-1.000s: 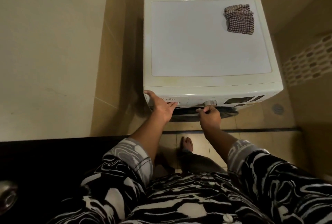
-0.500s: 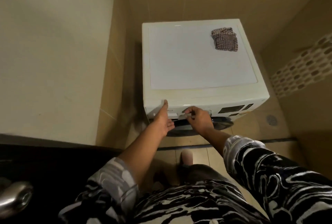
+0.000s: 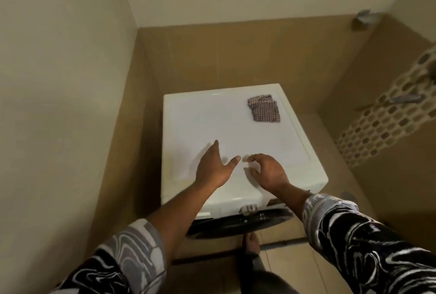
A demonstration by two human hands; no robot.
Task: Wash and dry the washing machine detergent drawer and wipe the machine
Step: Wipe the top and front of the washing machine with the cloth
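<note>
Tiled corner, tan walls, dim light. Washing machine (image 3: 236,128) stands in the corner, white, seen from above and in front. Its flat top takes up the middle of the view, and the dark round door (image 3: 238,224) bulges out below the near edge.

The person stands at the machine's front with both arms stretched forward. The sleeves (image 3: 368,241) are black and white with a swirl pattern, pushed up off the forearms.

Left hand (image 3: 213,167) is over the near-left part of the top, palm down, fingers straight and pointing away, thumb spread wide to the right. It holds nothing. Whether it touches the surface or hovers just above cannot be told.

Right hand (image 3: 266,170) is just beside it, toward the middle of the near edge. Its fingers are loosely curled downward, claw-like, with nothing seen in its grasp. The image is blurred here.

Checked cloth (image 3: 264,111) lies folded near the far-right corner of the top, well apart from both hands.

Detergent drawer (image 3: 204,213) is at the left of the front panel, under the near-left edge and mostly hidden by the left forearm. Only a pale strip shows, so whether it is pulled out cannot be told.

Dial (image 3: 248,208) is mid-panel, above the door.

A bare foot (image 3: 251,244) is on the floor in front of the door.
</note>
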